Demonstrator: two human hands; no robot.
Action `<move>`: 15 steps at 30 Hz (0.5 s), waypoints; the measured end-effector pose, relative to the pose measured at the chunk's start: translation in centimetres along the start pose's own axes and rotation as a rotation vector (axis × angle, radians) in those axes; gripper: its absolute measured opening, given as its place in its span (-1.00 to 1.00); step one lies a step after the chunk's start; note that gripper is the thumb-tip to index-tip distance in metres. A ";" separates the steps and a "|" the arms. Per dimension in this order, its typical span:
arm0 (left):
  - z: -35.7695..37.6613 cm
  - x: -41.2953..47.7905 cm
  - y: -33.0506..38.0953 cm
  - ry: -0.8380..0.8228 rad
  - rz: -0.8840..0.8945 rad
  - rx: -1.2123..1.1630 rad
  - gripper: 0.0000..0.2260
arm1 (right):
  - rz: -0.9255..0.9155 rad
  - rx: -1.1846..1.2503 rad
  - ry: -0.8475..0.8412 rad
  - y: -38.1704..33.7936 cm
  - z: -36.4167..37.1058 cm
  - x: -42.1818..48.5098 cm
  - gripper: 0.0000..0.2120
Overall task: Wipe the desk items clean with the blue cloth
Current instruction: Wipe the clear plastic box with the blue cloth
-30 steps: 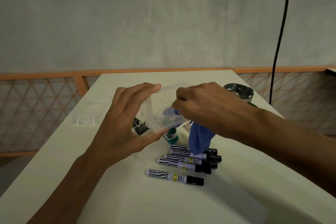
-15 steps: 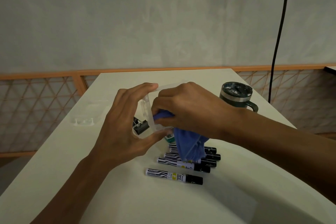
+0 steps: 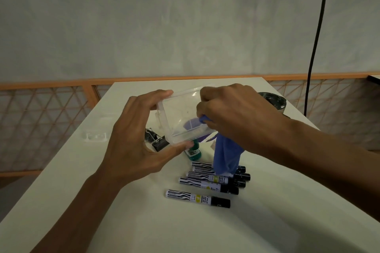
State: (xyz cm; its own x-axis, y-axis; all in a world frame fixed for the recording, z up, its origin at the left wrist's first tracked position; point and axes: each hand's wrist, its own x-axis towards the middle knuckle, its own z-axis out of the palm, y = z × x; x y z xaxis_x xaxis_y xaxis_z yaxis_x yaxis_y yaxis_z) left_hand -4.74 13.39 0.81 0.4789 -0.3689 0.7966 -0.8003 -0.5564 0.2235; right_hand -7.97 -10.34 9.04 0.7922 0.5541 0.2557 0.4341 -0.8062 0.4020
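Currently mid-wipe: left hand [image 3: 135, 139] grips the clear plastic box [image 3: 181, 117] above the table [image 3: 144, 222], 12 o'clock of the markers [image 3: 207, 184]; right hand [image 3: 232, 113] pinches the blue cloth [image 3: 226, 156] inside it. Next I'd rotate the box.

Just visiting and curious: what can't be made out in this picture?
Head view only:
Mug: mostly behind the right hand.
Blue cloth: its top is buried in that hand's fingers.
Green bottle: top hidden behind the clear box.
Markers: print too small; cloth covers some.
Black clips: partly behind the left hand.
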 end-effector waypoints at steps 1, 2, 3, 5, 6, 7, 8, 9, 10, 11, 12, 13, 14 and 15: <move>-0.1 0.0 0.0 0.003 0.000 0.004 -0.11 | 0.017 -0.003 0.044 -0.1 0.2 -0.1 -0.73; -0.1 0.0 0.1 0.002 0.000 0.005 -0.12 | 0.035 -0.015 0.091 0.0 0.5 -0.1 -0.69; -0.1 -0.1 0.1 0.001 0.001 0.006 -0.12 | 0.060 -0.022 0.129 0.1 0.7 -0.2 -0.67; -0.1 -0.1 0.2 -0.002 -0.002 0.018 -0.11 | 0.094 -0.004 0.173 0.3 0.8 -0.2 -0.68; -0.2 -0.1 0.2 -0.001 -0.003 0.026 -0.11 | 0.087 0.003 0.188 0.4 0.8 -0.1 -0.69; -0.3 -0.1 0.1 0.002 0.001 0.028 -0.12 | 0.067 0.004 0.192 0.6 0.8 0.1 -0.70; -0.5 -0.1 0.0 0.001 0.010 0.029 -0.12 | 0.043 0.000 0.183 0.6 0.8 0.2 -0.70; -0.6 0.0 0.0 -0.005 0.020 0.030 -0.13 | 0.017 -0.011 0.156 0.6 0.9 0.2 -0.67; -0.7 0.0 0.0 -0.015 0.025 0.034 -0.13 | -0.004 -0.034 0.110 0.5 1.0 0.2 -0.65; -0.7 0.0 -0.1 -0.026 0.028 0.038 -0.14 | -0.020 -0.067 0.051 0.5 1.2 0.1 -0.63; -0.8 0.0 -0.1 -0.035 0.030 0.045 -0.14 | -0.033 -0.100 -0.007 0.5 1.3 0.0 -0.63; -0.9 0.0 -0.2 -0.036 0.031 0.054 -0.14 | -0.046 -0.123 -0.039 0.6 1.2 -0.3 -0.64; -1.0 0.0 -0.2 -0.033 0.030 0.064 -0.14 | -0.054 -0.128 -0.049 0.6 0.9 -0.5 -0.67; -1.2 0.0 -0.3 -0.023 0.028 0.073 -0.14 | -0.058 -0.117 -0.051 0.6 0.5 -0.6 -0.68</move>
State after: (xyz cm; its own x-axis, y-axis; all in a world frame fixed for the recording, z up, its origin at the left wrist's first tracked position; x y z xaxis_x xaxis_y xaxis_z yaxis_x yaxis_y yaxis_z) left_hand -4.87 14.42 1.42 0.4655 -0.4015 0.7888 -0.7855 -0.5981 0.1591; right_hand -7.99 -11.28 8.74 0.7892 0.5854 0.1857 0.4288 -0.7418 0.5156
